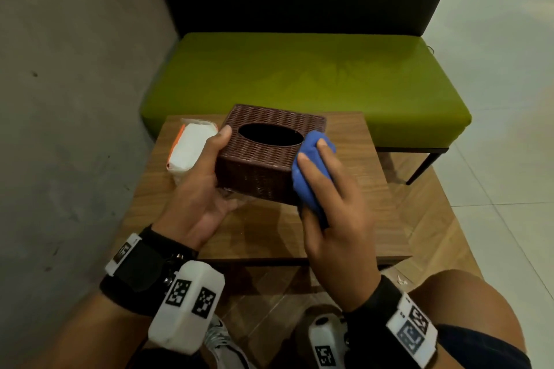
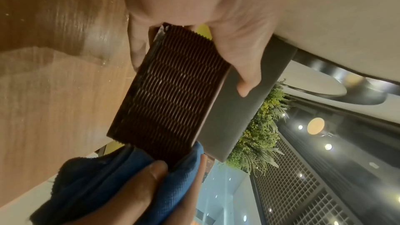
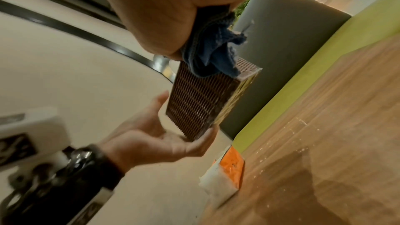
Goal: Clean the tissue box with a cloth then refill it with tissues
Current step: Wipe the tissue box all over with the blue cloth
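Note:
A dark brown woven tissue box (image 1: 263, 159) (image 2: 171, 91) (image 3: 199, 107) with an empty oval opening on top is held above the wooden table (image 1: 263, 231). My left hand (image 1: 204, 183) (image 3: 164, 136) grips its left end, thumb on the top edge and fingers underneath. My right hand (image 1: 326, 186) presses a bunched blue cloth (image 1: 311, 165) (image 2: 121, 180) (image 3: 212, 52) against the box's right end, fingers curled round the cloth. A white tissue pack (image 1: 189, 150) (image 3: 223, 179) with an orange end lies on the table at the left, behind my left hand.
A green cushioned bench (image 1: 308, 81) with a dark backrest stands just beyond the table. A grey concrete wall (image 1: 69, 99) runs close along the left. Pale floor tiles (image 1: 503, 159) lie to the right. My knee (image 1: 467, 305) is at the lower right.

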Demonstrator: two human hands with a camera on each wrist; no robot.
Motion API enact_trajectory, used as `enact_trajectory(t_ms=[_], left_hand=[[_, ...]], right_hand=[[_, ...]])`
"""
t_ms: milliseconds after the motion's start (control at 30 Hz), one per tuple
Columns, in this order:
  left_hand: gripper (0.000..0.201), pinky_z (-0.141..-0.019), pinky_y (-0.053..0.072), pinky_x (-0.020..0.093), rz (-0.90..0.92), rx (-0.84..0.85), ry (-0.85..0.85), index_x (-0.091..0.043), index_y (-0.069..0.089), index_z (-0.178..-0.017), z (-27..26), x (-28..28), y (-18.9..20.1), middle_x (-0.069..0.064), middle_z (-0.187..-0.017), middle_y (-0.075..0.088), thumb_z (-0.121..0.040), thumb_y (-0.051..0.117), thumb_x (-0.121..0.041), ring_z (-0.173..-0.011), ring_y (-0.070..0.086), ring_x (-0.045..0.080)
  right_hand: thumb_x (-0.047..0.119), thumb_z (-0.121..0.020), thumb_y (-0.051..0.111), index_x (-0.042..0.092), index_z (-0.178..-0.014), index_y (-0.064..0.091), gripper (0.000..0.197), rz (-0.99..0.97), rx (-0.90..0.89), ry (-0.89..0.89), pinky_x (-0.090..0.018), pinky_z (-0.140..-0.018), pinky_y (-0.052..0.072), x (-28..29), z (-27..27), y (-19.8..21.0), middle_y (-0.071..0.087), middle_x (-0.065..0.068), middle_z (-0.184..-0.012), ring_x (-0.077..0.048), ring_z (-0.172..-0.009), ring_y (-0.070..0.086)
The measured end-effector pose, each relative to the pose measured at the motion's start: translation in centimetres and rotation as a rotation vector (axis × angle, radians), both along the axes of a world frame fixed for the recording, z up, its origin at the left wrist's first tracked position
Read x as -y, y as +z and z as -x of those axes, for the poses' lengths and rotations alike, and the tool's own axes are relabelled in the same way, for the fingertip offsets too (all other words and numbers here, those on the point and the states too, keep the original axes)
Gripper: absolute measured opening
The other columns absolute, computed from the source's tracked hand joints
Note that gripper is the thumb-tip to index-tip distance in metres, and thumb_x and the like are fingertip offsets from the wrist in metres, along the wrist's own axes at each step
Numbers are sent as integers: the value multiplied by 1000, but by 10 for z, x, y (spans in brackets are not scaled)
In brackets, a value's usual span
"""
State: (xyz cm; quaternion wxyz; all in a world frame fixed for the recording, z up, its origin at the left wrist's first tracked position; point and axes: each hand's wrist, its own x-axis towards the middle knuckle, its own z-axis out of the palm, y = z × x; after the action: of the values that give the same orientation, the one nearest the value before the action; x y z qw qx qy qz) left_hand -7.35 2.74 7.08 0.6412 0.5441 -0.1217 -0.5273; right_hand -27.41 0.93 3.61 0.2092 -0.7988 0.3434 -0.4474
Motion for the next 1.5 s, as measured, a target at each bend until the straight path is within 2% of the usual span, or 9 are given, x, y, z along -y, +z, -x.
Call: enact_trajectory(t_ms=[167,367,500,633,767,933,1100,1400,1500], left_hand=[[44,-97,60,46,39,-62,-38,-17,74,-129,2,4,-13,14,-130,77,-87,76,-27,-107,76,24],[44,-105,56,58,23,-81,-90,-21,70,-136,-10,-3,-30,10,-135,75,-94,69,-33,-126,71,31],[44,-100,59,45,-5,-107,-7,-17,73,-135,-9,11,-25,12,-132,76,-97,69,-39,-126,71,31],[32,-86,64,40,-14,-41,15,-14,75,-123,-15,16,-24,16,-125,78,-99,66,-33,-102,77,29],[58,-85,61,37,-66,-22,-45,-11,74,-134,-9,12,-32,15,-130,77,-85,78,-44,-107,75,29],[14,-85,58,41,15,93,-14,-25,79,-97,-10,13,-28,-5,-94,82,-98,71,-37,-81,76,14],[20,-75,58,35,25,137,19,-25,83,-80,-4,21,-26,-3,-91,81,-96,75,-35,-76,75,14],[22,-81,59,39,63,202,71,-22,83,-93,-1,21,-25,5,-101,81,-95,76,-43,-86,75,18],[67,-91,58,51,93,172,35,-3,73,-120,5,22,-28,23,-125,74,-81,87,-57,-104,69,32]], right_hand=[[-6,-94,67,5,-152,54,60,86,-158,105,-54,-128,31,-16,-5,7,38,-16,-168,-38,-161,24],[-11,-94,56,7,-152,54,60,-51,-83,134,-48,-131,26,53,26,25,45,-7,-165,-22,-161,29],[-14,-87,54,0,-155,47,69,-15,-86,173,-48,-132,23,22,11,26,37,-16,-168,-29,-163,23],[-12,-91,62,-2,-156,43,69,83,-220,251,-60,-130,23,-17,13,10,28,-20,-171,-38,-164,12],[6,-103,53,2,-157,44,55,237,-361,383,-57,-132,20,-23,10,11,33,-16,-170,-33,-164,16],[-2,-94,59,2,-150,55,56,60,-224,252,-55,-130,26,37,27,20,49,-12,-161,-25,-158,35],[4,-91,61,1,-150,55,59,160,-374,286,-55,-131,22,7,13,24,47,-15,-162,-31,-160,29],[5,-92,65,7,-144,63,51,145,-395,397,-47,-130,29,4,36,32,55,-7,-158,-26,-155,39],[10,-93,62,9,-146,62,53,145,-450,479,-46,-130,28,4,22,33,51,-7,-161,-26,-158,35]])
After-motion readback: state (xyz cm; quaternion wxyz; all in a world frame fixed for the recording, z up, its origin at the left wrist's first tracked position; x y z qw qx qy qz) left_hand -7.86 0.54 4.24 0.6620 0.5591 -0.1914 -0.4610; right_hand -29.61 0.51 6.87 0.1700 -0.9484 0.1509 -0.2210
